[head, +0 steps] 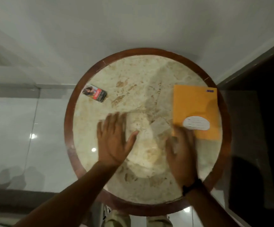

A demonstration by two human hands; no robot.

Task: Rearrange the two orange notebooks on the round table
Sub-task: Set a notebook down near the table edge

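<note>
One orange notebook (pixel 196 105) with a white label and a small blue tag lies flat on the right side of the round table (pixel 147 52). I cannot tell whether a second notebook lies under it. My right hand (pixel 180 153) is blurred, and its fingertips rest on or over the notebook's near left corner. It wears a dark wristband. My left hand (pixel 115 138) lies flat on the marble left of centre with fingers spread, holding nothing.
A small printed box (pixel 95 93) lies on the table's left side. The marble top has a dark wooden rim. A glossy pale floor surrounds the table, and dark furniture (pixel 264 128) stands close on the right. My feet show below the table's near edge.
</note>
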